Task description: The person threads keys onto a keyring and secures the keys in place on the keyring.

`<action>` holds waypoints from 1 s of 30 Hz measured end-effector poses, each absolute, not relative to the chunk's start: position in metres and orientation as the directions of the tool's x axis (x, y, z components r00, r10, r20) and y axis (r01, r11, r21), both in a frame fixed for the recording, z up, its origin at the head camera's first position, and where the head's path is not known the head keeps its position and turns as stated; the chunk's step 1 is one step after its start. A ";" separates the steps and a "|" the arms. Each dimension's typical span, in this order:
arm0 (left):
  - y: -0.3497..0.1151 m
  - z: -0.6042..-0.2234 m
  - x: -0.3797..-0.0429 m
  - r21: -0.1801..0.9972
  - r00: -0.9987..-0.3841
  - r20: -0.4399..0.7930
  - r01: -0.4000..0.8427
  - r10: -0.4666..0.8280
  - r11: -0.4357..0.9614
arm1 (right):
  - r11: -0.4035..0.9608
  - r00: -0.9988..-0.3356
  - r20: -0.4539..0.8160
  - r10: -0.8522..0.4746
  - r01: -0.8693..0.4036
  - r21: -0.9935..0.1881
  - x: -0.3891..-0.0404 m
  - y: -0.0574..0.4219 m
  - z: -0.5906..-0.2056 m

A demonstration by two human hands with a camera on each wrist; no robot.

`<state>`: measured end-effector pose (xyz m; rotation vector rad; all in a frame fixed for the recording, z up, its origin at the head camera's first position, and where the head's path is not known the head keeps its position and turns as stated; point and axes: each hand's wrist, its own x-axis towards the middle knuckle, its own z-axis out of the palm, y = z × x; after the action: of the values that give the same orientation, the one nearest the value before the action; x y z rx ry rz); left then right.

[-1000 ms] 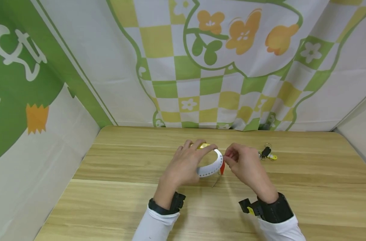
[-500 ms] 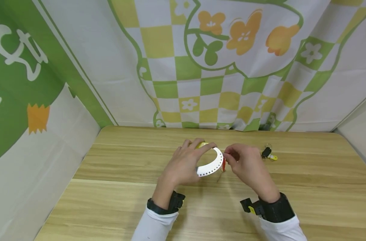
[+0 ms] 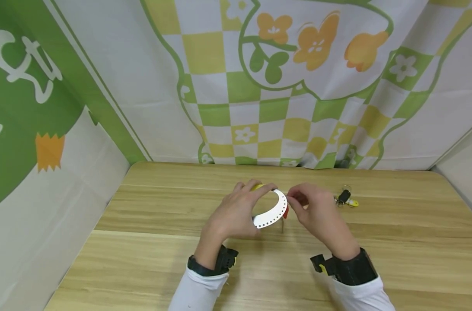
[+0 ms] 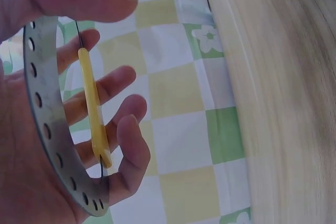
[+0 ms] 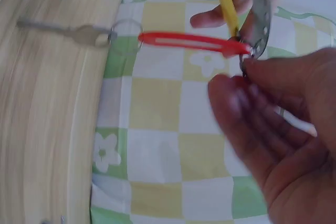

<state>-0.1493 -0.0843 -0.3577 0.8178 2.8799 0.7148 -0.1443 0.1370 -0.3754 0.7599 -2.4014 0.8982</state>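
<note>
My left hand (image 3: 236, 211) holds a curved white-metal key holder (image 3: 274, 214) with a row of holes along its edge. A yellow bar (image 4: 92, 98) on a thin wire spans its open side, close to the fingers. My right hand (image 3: 319, 216) pinches a small metal clip (image 5: 243, 66) at the holder's right end. From there hangs a red key tag (image 5: 189, 41), with a split ring (image 5: 126, 35) and a key (image 5: 84, 34) below it. Whether the clip is hooked through a hole cannot be told.
A second bunch of keys (image 3: 343, 197) with a black fob and a yellow tag lies on the wooden table (image 3: 150, 259), right of my right hand. Behind the table's back edge hangs a checked, flowered curtain (image 3: 255, 112).
The red tag and its key have swung a little and now hang more nearly straight down. Both hands have shifted only slightly, still at the holder.
</note>
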 end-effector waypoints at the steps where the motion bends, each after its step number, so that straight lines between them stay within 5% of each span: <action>1: -0.084 -0.358 -0.149 0.449 -0.859 0.070 0.482 0.508 0.752 | 0.630 -0.767 0.561 -0.312 -0.609 -0.483 -0.144 0.137 -0.375; 6: -0.083 -0.358 -0.148 0.443 -0.869 0.087 0.472 0.488 0.762 | 0.571 -0.870 0.432 -0.238 -0.486 -0.662 -0.144 0.136 -0.374; 11: -0.083 -0.357 -0.148 0.447 -0.872 0.094 0.469 0.481 0.762 | 0.511 -0.887 0.404 -0.224 -0.460 -0.726 -0.145 0.137 -0.373; 22: -0.084 -0.357 -0.150 0.469 -0.862 0.073 0.474 0.502 0.745 | 0.605 -0.612 0.714 -0.340 -0.723 -0.333 -0.147 0.139 -0.377; 30: -0.084 -0.355 -0.149 0.481 -0.857 0.070 0.478 0.511 0.735 | 0.607 -0.556 0.742 -0.376 -0.752 -0.256 -0.146 0.138 -0.376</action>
<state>-0.1490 -0.0844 -0.3554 0.8171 2.8638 0.7658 -0.1462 0.1381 -0.3758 0.8847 -2.1830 0.7499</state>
